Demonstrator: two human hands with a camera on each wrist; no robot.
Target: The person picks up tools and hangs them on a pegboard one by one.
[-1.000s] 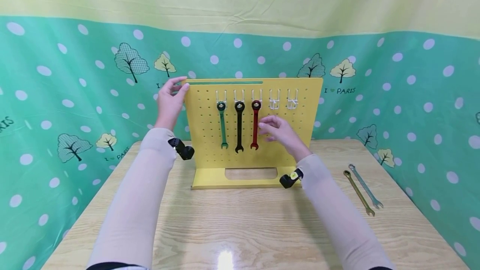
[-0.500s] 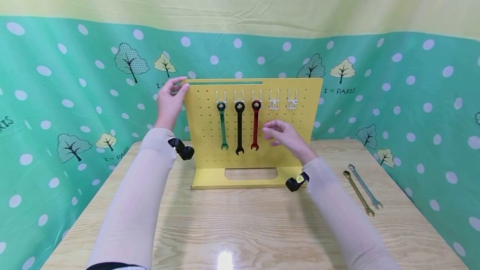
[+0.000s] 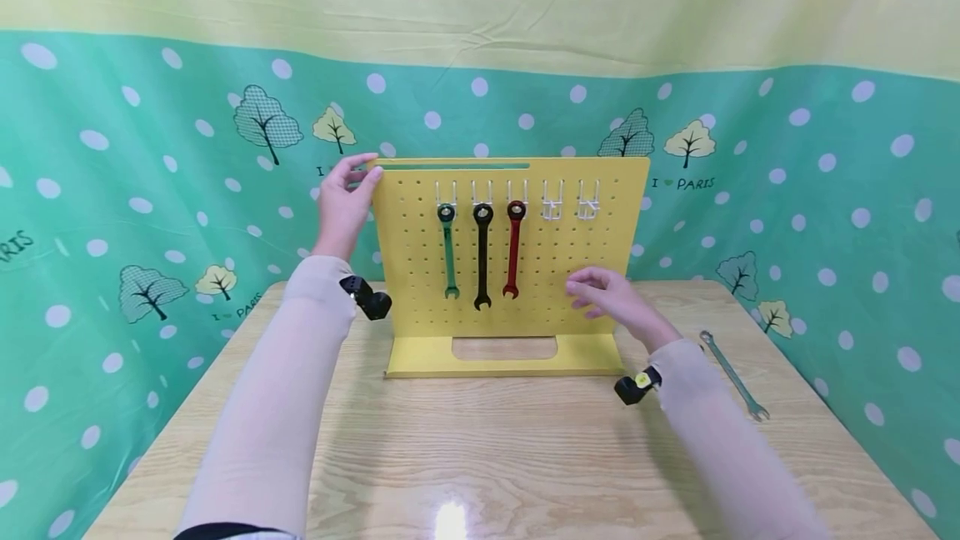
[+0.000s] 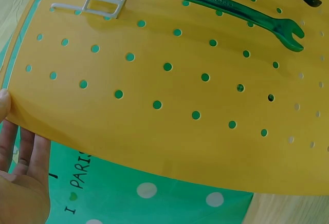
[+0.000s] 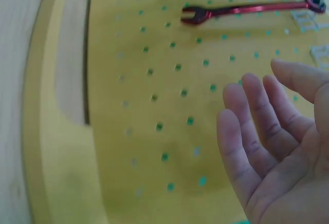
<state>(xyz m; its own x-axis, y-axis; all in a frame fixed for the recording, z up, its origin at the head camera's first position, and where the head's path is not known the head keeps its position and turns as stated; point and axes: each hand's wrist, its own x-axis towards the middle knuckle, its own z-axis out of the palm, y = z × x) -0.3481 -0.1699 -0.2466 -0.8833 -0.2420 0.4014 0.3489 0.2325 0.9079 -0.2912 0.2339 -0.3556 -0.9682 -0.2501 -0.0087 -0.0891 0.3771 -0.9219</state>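
My left hand (image 3: 345, 211) pinches the upper left corner of a yellow pegboard (image 3: 540, 311) between thumb and fingers. A green wrench (image 3: 449, 252), a black wrench (image 3: 482, 261) and a red wrench (image 3: 513, 252) hang side by side on its white hooks. Two more white hooks, a left one (image 3: 552, 205) and a right one (image 3: 588, 205), carry no wrench. In front of the board's lower right part is my right hand (image 3: 617, 300), holding nothing. Its fingers are relaxed and slightly bent in the right wrist view, apart from the red wrench (image 5: 247, 10).
On the wooden table (image 3: 465, 448) to the right lies a silver wrench (image 3: 733, 373), partly beside my right sleeve (image 3: 738, 440). The pegboard's foot (image 3: 420, 357) rests on the tabletop. A patterned cloth (image 3: 480, 123) hangs behind and on both sides.
My right hand has moved away from the red wrench, to the right and down. My right arm now covers the gold wrench on the table. My left hand keeps its place.
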